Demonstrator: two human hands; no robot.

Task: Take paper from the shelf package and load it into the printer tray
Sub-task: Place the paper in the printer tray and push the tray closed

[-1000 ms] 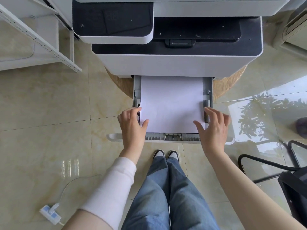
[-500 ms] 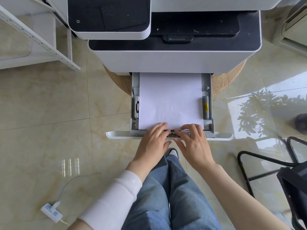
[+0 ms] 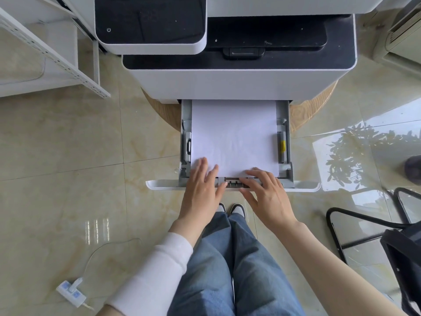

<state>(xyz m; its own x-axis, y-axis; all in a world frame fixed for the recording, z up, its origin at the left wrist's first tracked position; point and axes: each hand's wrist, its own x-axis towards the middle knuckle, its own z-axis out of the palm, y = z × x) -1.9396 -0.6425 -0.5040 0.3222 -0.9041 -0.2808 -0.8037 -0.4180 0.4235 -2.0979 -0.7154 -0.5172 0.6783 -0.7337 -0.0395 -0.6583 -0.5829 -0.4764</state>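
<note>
The paper [image 3: 234, 135] lay flat in the pulled-out tray [image 3: 284, 142]. The left hand [image 3: 200, 190] rested flat, fingers spread, on its near edge; the right hand [image 3: 266, 195] touched the tray front, grasping nothing. The stack was probably light, floppy and slippery: square it by its edges.

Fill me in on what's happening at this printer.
A person stands over the white-and-black printer, whose grey pull-out paper tray is open. A stack of white paper already lies flat inside. The left hand rests open on the stack's near corner; the right hand presses at the tray's front edge. The tray is not yet closed.
</note>
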